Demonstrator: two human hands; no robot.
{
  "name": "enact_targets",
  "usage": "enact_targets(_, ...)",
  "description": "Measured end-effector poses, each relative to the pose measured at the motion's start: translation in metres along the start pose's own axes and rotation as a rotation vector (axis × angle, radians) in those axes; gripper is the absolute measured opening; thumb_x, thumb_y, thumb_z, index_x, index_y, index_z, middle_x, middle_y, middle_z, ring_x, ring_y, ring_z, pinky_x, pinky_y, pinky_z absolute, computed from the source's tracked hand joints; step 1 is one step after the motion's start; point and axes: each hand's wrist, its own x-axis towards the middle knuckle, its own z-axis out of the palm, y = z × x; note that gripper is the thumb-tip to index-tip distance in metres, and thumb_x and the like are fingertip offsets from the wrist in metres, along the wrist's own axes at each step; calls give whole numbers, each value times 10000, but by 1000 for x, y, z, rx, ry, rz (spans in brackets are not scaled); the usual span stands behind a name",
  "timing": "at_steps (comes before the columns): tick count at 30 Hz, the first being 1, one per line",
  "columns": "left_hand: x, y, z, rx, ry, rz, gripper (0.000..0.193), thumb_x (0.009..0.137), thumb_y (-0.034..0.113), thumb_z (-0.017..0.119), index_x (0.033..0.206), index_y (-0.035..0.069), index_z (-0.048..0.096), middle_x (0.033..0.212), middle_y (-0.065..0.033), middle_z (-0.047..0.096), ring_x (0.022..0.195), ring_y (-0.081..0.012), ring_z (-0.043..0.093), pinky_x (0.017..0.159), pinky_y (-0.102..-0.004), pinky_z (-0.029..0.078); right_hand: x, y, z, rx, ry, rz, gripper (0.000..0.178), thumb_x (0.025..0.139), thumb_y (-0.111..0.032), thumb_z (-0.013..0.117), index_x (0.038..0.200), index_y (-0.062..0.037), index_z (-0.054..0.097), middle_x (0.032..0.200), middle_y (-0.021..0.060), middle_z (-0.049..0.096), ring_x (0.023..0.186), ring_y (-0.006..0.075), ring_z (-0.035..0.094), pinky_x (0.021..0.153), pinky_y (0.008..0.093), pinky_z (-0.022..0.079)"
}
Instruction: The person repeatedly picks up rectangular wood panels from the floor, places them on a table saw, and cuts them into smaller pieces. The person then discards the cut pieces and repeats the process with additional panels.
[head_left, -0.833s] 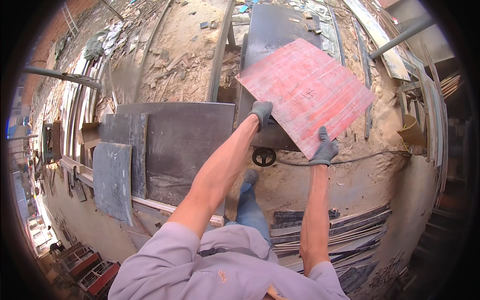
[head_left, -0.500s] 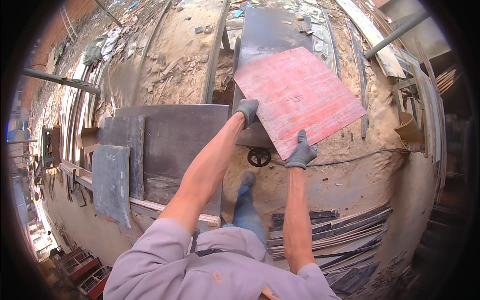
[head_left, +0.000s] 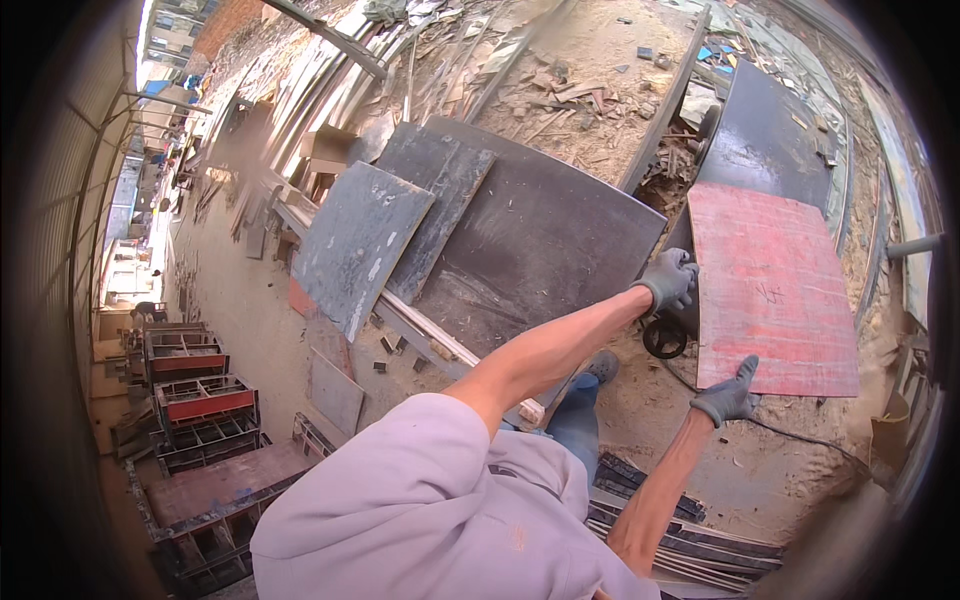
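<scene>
A red-faced plywood panel (head_left: 775, 290) with a dark scribbled mark lies at the right, its far edge overlapping a dark sheet (head_left: 765, 140). My left hand (head_left: 668, 280), in a grey glove, is closed at the panel's left edge; its fingertips are partly hidden. At the near edge, my right hand (head_left: 728, 393), gloved alike, grips the panel with the thumb on top and the other fingers underneath. To the left of my left hand lies a large dark board (head_left: 540, 240), with smaller grey boards (head_left: 362, 245) on its left end.
A black handwheel (head_left: 664, 338) sits below my left hand. A dark cable (head_left: 800, 437) crosses the sandy ground. Wood strips (head_left: 690, 535) lie near my legs. Metal-framed forms (head_left: 205, 400) stand at the left, and a metal pole (head_left: 915, 245) juts in from the right.
My view has swung left, so everything sits further right. The red panel has turned from a slant to nearly square with the dark sheet. Both hands stay at its edges.
</scene>
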Motion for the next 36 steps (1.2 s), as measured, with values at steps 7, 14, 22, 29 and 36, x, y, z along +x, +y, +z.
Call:
enact_targets(7,-197,-186,-299,280,1052,374,588,916,147,738,1431,-4,500,1183,-139,628,1049,-219,614,920,-334,518,-111,-9,-86,-84,-301,-375,421,914,4,770,1271,98,567,1171,188,691,964,201,695,865,334,607)
enact_targets(14,-339,-327,-671,-295,1721,-508,773,825,521,795,1334,15,507,1393,-254,524,1181,-377,606,903,-497,531,-251,7,-67,-549,-828,-1280,287,902,10,735,1173,28,640,1076,210,691,949,403,677,821,482,549)
enact_targets(22,-269,-340,-670,-790,1186,75,108,947,129,772,1000,152,681,825,7,681,600,-167,585,506,-325,480,-368,49,-46,-647,-1202,-1521,398,747,-1,713,1141,25,665,1067,195,709,937,386,692,799,439,564)
enact_targets(29,-214,-236,-586,-383,1208,96,217,826,54,840,932,33,652,824,-51,687,645,-165,632,553,-340,486,-459,84,52,-473,-1382,-1595,415,742,-22,705,1152,7,652,1042,156,694,835,321,664,699,434,547)
enact_targets(36,-268,-213,-616,-356,812,79,132,972,169,705,1009,52,658,779,-74,711,608,-204,684,488,-360,541,-539,177,78,-674,-1657,-1763,294,825,-191,677,1098,-80,667,1091,101,641,1020,280,611,800,422,497)
